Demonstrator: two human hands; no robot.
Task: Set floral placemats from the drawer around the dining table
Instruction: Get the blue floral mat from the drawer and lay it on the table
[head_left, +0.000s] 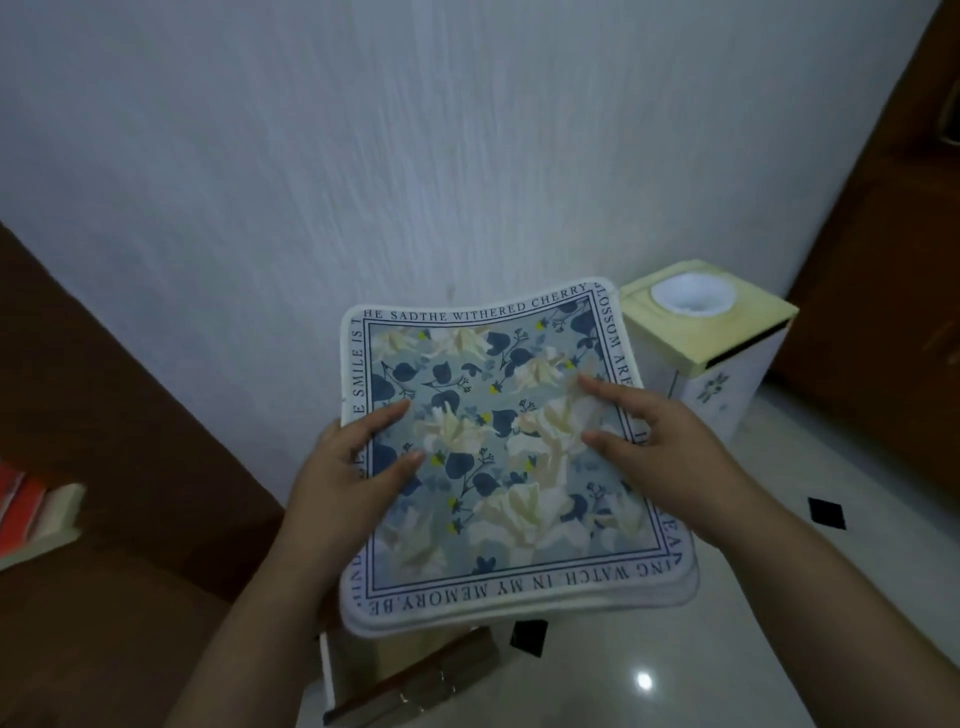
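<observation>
A stack of floral placemats (498, 525), blue and cream flowers with a lettered border, is held in the air in front of me. My left hand (348, 467) grips the stack's left edge, thumb and a finger lying on the top mat. My right hand (654, 431) holds the right edge, thumb and forefinger resting on the flowers. Below the stack, the open drawer (415, 675) with its wooden front shows at the bottom. The dining table is not in view.
A pale yellow and white box-shaped bin (727, 358) with a round white opening stands on the glossy tiled floor (701, 649) by the white wall. Brown wooden furniture (104, 415) fills the left side; a brown door or cabinet (893, 260) stands at right.
</observation>
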